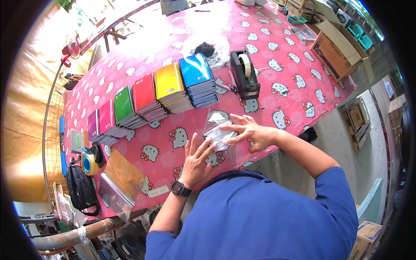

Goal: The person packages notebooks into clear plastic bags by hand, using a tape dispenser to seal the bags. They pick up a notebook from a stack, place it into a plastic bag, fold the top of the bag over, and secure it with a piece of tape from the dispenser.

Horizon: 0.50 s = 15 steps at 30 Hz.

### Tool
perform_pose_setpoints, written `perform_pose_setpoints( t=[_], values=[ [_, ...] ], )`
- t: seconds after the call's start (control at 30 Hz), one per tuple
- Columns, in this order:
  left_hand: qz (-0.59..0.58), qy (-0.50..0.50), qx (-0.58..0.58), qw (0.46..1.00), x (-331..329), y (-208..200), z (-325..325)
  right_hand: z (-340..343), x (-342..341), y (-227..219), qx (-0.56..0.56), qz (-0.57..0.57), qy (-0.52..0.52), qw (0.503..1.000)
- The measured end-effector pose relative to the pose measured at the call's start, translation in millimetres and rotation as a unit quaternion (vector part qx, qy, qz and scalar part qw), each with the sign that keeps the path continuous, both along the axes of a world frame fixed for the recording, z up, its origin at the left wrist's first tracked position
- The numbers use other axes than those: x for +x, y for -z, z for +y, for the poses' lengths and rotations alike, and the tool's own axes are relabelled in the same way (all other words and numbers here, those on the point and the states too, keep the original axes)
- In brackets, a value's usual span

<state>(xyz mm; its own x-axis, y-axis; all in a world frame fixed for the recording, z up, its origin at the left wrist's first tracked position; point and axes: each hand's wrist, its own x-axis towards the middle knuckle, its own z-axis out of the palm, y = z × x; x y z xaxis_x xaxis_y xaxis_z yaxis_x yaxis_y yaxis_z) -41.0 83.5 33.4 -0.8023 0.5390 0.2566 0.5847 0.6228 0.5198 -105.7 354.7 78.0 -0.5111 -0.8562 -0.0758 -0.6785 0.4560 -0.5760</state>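
Near the front edge of the pink table lies a small pile of clear plastic and white pieces (218, 132); exactly what they are I cannot make out. My right hand (253, 133) reaches over it from the right, fingers apart, with fingertips resting on top. From the near left, my left hand (196, 161), wearing a black watch, has its fingers spread and their tips at the pile's edge. Beyond the hands stand stacked spiral notebooks in several colours, among them blue (197, 71), yellow (169, 81), red (144, 92) and green (123, 104).
A black tape dispenser (245, 76) stands beyond the pile, beside pink-handled scissors (229, 86). Small black pieces (205, 48) lie farther back. An open cardboard box (336, 54) is at the right. Clear bags (115, 195), a tape roll (90, 164) and a black bag (81, 190) lie left.
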Motion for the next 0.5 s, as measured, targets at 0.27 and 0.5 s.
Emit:
perform_pose_setpoints(
  t=[0.27, 0.5],
  values=[
    [-0.001, 0.044, -0.087, 0.995, -22, -18, 15, -4, -30, 16, -0.197, -0.225, -0.063, 0.952],
    [-0.016, 0.043, -0.065, 0.997, -22, -21, 23, 89, -127, 62, -0.200, -0.094, 0.657, 0.721]
  ],
)
